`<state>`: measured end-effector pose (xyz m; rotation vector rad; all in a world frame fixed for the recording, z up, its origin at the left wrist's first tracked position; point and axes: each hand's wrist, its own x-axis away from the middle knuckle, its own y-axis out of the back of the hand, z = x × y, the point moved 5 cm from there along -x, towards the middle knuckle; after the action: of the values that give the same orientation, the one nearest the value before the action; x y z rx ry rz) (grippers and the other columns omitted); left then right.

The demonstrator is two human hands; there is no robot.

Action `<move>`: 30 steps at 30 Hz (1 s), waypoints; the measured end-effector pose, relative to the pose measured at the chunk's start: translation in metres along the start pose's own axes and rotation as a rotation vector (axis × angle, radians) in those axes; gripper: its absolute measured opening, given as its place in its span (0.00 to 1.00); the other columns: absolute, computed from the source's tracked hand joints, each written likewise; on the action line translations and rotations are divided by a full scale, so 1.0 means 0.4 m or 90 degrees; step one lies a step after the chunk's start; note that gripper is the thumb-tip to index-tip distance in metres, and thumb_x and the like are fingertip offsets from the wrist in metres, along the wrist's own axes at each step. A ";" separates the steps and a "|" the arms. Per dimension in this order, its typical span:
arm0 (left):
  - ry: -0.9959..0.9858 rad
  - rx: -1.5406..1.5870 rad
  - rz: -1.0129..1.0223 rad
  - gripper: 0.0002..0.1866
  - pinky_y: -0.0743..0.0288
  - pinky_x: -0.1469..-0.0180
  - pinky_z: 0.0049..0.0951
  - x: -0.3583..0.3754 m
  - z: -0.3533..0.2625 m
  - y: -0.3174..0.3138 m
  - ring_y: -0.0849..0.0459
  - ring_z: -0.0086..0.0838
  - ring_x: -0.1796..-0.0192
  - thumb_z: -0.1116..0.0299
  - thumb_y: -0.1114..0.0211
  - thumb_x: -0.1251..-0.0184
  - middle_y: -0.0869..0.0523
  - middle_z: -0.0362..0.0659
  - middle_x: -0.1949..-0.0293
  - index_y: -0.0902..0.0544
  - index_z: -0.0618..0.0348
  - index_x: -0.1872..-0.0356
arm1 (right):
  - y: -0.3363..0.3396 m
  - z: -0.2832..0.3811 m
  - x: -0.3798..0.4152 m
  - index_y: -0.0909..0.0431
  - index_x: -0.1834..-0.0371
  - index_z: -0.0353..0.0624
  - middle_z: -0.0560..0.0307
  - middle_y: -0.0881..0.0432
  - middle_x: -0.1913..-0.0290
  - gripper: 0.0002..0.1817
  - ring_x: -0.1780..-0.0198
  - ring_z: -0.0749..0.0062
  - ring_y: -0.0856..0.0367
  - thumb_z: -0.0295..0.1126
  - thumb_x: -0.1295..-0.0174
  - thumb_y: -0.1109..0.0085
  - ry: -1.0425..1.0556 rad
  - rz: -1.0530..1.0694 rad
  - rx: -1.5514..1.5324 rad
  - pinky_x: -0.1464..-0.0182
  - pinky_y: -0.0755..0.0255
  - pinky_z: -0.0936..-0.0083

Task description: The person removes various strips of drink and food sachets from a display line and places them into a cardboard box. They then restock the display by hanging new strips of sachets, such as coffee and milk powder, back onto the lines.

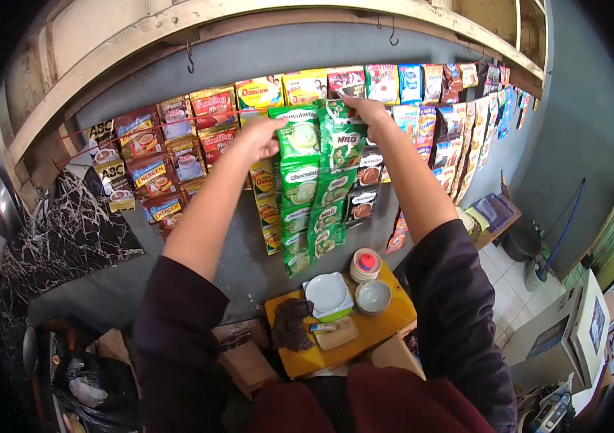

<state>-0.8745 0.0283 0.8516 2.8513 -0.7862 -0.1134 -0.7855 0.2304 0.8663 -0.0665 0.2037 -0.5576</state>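
My left hand (260,137) is closed at the upper left edge of a light green Chocolatos sachet strip (299,177), its fingertips pinched there by the red string (166,124). Beside that strip, and partly overlapping it, hangs a darker green Milo sachet strip (343,151). My right hand (366,114) is closed at the top of the Milo strip; its fingertips are partly hidden. Behind the Milo strip on the right, dark Chocolatos sachets (364,195) show. Yellow Dancow sachets (260,94) hang behind and to the left.
Rows of sachets (151,137) line the grey wall, beneath a wooden shelf frame (126,43) with metal hooks (190,58). Below stands a yellow table (397,310) with bowls (373,296), a plate (327,290) and a dark cloth (292,325). A white cabinet (559,332) stands right.
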 end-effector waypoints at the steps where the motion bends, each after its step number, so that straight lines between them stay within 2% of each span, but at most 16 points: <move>1: -0.009 -0.072 -0.035 0.12 0.32 0.78 0.15 0.021 -0.054 0.013 0.27 0.18 0.76 0.61 0.40 0.44 0.22 0.35 0.72 0.25 0.56 0.64 | -0.001 0.036 0.013 0.27 0.75 0.41 0.58 0.27 0.75 0.12 0.75 0.75 0.30 0.39 0.50 0.39 -0.016 -0.001 0.033 0.72 0.34 0.73; 2: -0.039 -0.077 -0.083 0.12 0.32 0.78 0.15 0.042 -0.096 0.018 0.27 0.17 0.75 0.61 0.40 0.43 0.22 0.35 0.72 0.25 0.56 0.63 | -0.002 0.032 -0.086 0.29 0.78 0.43 0.60 0.28 0.78 0.11 0.77 0.77 0.32 0.37 0.48 0.41 0.067 0.082 0.016 0.73 0.37 0.76; 3: -0.067 -0.083 -0.131 0.12 0.32 0.78 0.16 0.058 -0.129 0.025 0.27 0.17 0.74 0.62 0.40 0.43 0.22 0.35 0.71 0.25 0.57 0.63 | 0.003 0.070 -0.077 0.28 0.77 0.43 0.62 0.28 0.79 0.08 0.78 0.79 0.32 0.33 0.46 0.43 0.124 -0.008 0.016 0.73 0.36 0.78; 5: -0.131 -0.062 -0.120 0.21 0.31 0.72 0.18 0.082 -0.182 0.044 0.26 0.20 0.69 0.63 0.41 0.43 0.22 0.37 0.64 0.32 0.57 0.49 | 0.005 0.149 -0.040 0.28 0.67 0.38 0.60 0.24 0.76 0.08 0.77 0.79 0.30 0.28 0.47 0.42 0.214 0.011 -0.029 0.74 0.35 0.80; 7: -0.207 0.087 -0.185 0.25 0.31 0.66 0.19 0.120 -0.214 0.060 0.24 0.25 0.62 0.63 0.41 0.43 0.23 0.40 0.58 0.36 0.57 0.45 | 0.016 0.204 -0.031 0.27 0.67 0.40 0.61 0.24 0.75 0.05 0.78 0.81 0.30 0.27 0.46 0.44 0.323 0.043 -0.085 0.75 0.35 0.81; 8: -0.226 0.140 -0.174 0.24 0.30 0.60 0.23 0.140 -0.222 0.062 0.25 0.29 0.56 0.64 0.41 0.42 0.24 0.43 0.55 0.36 0.59 0.46 | 0.026 0.222 -0.029 0.27 0.67 0.40 0.62 0.23 0.74 0.04 0.77 0.82 0.30 0.26 0.46 0.44 0.369 0.055 -0.096 0.74 0.34 0.82; 11: -0.395 0.318 -0.121 0.13 0.29 0.54 0.26 0.155 -0.250 0.102 0.24 0.27 0.57 0.68 0.46 0.38 0.23 0.42 0.59 0.32 0.59 0.54 | 0.050 0.263 0.037 0.27 0.69 0.43 0.64 0.24 0.76 0.04 0.77 0.83 0.31 0.28 0.46 0.43 0.460 0.055 -0.115 0.73 0.35 0.84; 13: -0.514 0.328 -0.112 0.06 0.28 0.59 0.23 0.186 -0.269 0.124 0.23 0.23 0.64 0.69 0.49 0.36 0.21 0.40 0.65 0.26 0.59 0.64 | 0.071 0.277 0.058 0.27 0.67 0.43 0.64 0.24 0.75 0.05 0.77 0.84 0.30 0.28 0.46 0.43 0.513 0.033 -0.123 0.73 0.35 0.84; 15: -0.607 0.332 -0.111 0.06 0.29 0.58 0.22 0.222 -0.271 0.141 0.24 0.21 0.63 0.69 0.49 0.36 0.22 0.39 0.65 0.27 0.60 0.64 | 0.098 0.294 0.077 0.26 0.65 0.42 0.64 0.23 0.74 0.07 0.76 0.84 0.28 0.28 0.47 0.42 0.597 0.016 -0.179 0.72 0.33 0.86; 17: -0.669 0.313 -0.162 0.06 0.29 0.58 0.21 0.272 -0.265 0.146 0.24 0.20 0.63 0.69 0.49 0.36 0.22 0.38 0.66 0.27 0.60 0.65 | 0.138 0.326 0.124 0.24 0.67 0.41 0.65 0.23 0.75 0.06 0.76 0.84 0.28 0.28 0.48 0.41 0.682 -0.065 -0.182 0.72 0.32 0.88; 21: -0.839 0.375 -0.267 0.06 0.30 0.58 0.21 0.390 -0.258 0.153 0.25 0.18 0.63 0.69 0.49 0.36 0.23 0.38 0.68 0.28 0.60 0.68 | 0.246 0.407 0.239 0.21 0.71 0.38 0.67 0.32 0.72 0.08 0.72 0.86 0.34 0.28 0.54 0.35 0.946 -0.412 -0.098 0.73 0.38 0.87; 23: -0.899 0.362 -0.306 0.06 0.30 0.58 0.21 0.471 -0.293 0.149 0.25 0.19 0.64 0.69 0.49 0.36 0.23 0.39 0.68 0.29 0.60 0.68 | 0.250 0.452 0.321 0.21 0.70 0.38 0.62 0.34 0.64 0.10 0.67 0.82 0.32 0.29 0.54 0.34 1.042 -0.515 -0.095 0.67 0.30 0.87; 24: -0.958 0.345 -0.348 0.06 0.30 0.58 0.21 0.514 -0.317 0.149 0.25 0.20 0.64 0.69 0.49 0.36 0.23 0.39 0.68 0.29 0.61 0.69 | 0.271 0.474 0.324 0.21 0.69 0.38 0.58 0.38 0.58 0.10 0.61 0.80 0.33 0.29 0.54 0.34 1.006 -0.570 -0.006 0.64 0.29 0.87; 25: -0.957 0.346 -0.345 0.06 0.30 0.58 0.21 0.528 -0.342 0.153 0.25 0.20 0.64 0.69 0.49 0.36 0.23 0.39 0.68 0.29 0.61 0.69 | 0.258 0.494 0.353 0.21 0.68 0.38 0.57 0.37 0.55 0.11 0.59 0.80 0.32 0.29 0.54 0.34 1.113 -0.479 -0.099 0.63 0.29 0.84; 28: -1.014 0.341 -0.314 0.07 0.28 0.60 0.23 0.578 -0.396 0.201 0.24 0.22 0.64 0.68 0.50 0.35 0.22 0.42 0.68 0.31 0.61 0.68 | 0.259 0.520 0.379 0.25 0.67 0.33 0.55 0.34 0.57 0.12 0.61 0.79 0.30 0.29 0.51 0.36 1.157 -0.491 -0.127 0.64 0.31 0.84; 30: -1.065 0.274 -0.470 0.07 0.27 0.55 0.33 0.639 -0.425 0.246 0.23 0.30 0.59 0.70 0.56 0.33 0.23 0.47 0.62 0.33 0.63 0.68 | 0.307 0.549 0.307 0.29 0.59 0.35 0.61 0.24 0.72 0.09 0.70 0.82 0.28 0.27 0.40 0.51 1.139 -0.145 -0.450 0.68 0.34 0.87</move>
<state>-0.6839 -0.1602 1.0310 2.5746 0.3056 -2.7857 -0.5739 0.2710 1.0453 -0.2657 2.1555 -0.6071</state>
